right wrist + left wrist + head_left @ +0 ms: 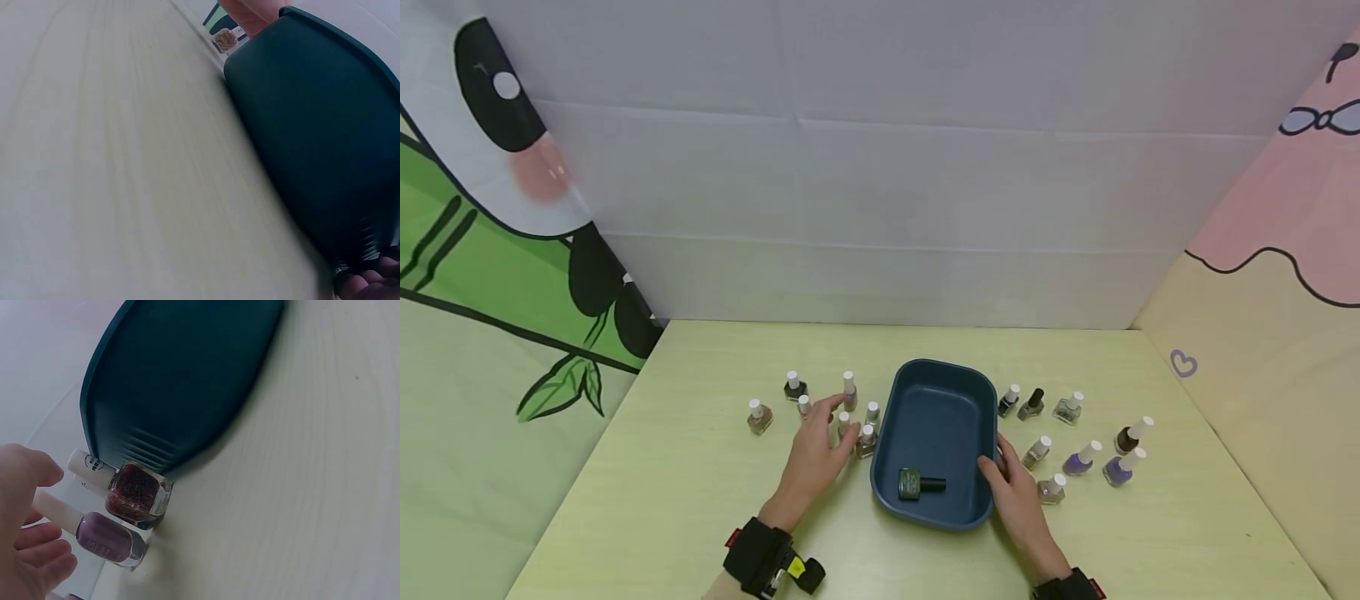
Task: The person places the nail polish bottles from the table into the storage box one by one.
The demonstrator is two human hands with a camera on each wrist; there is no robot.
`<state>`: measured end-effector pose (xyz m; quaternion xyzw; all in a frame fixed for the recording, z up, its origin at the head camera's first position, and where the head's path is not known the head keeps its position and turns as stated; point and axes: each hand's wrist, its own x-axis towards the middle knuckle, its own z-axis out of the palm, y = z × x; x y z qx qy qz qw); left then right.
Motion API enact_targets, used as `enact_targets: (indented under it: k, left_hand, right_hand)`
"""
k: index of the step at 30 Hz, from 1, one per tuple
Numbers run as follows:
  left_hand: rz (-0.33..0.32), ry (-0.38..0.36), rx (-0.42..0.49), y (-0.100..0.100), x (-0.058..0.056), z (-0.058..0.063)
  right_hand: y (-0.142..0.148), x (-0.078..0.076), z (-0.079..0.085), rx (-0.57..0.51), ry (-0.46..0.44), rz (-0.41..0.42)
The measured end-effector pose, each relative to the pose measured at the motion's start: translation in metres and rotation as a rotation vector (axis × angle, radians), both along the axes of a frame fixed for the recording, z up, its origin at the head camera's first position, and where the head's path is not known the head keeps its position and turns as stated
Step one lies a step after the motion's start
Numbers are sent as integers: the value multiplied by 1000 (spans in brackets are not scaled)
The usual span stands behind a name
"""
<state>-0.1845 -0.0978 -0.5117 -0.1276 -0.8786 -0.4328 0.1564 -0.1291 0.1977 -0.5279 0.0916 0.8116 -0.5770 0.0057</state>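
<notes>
A dark blue rectangular tray (936, 433) stands at the middle of the table. Inside it a dark green nail polish bottle (910, 484) with a black cap lies on its side. My right hand (1018, 500) grips the tray's right wall, thumb over the rim and fingers (369, 284) on the outer side. Left of the tray, my left hand (816, 450) reaches among white-capped bottles, thumb and fingers spread apart. Close to its fingers in the left wrist view are a dark red glitter bottle (134, 492) and a purple bottle (105, 536).
Left of the tray stand more polish bottles, among them a brownish one (760, 417) and a dark one (794, 386). Several others are right of it, including purple bottles (1078, 462) and a black-capped one (1032, 405). A pale wall sheet (887, 192) rises behind the table (1187, 533).
</notes>
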Motion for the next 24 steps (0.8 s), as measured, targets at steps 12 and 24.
enact_targets:
  k: [12, 24]
  left_hand:
    - [-10, -78, 81, 2, -2, -8]
    - [-7, -109, 113, 2, -4, -13]
  right_hand:
    - [-1, 0, 1, -1, -5, -3]
    - [1, 1, 1, -12, 3, 8]
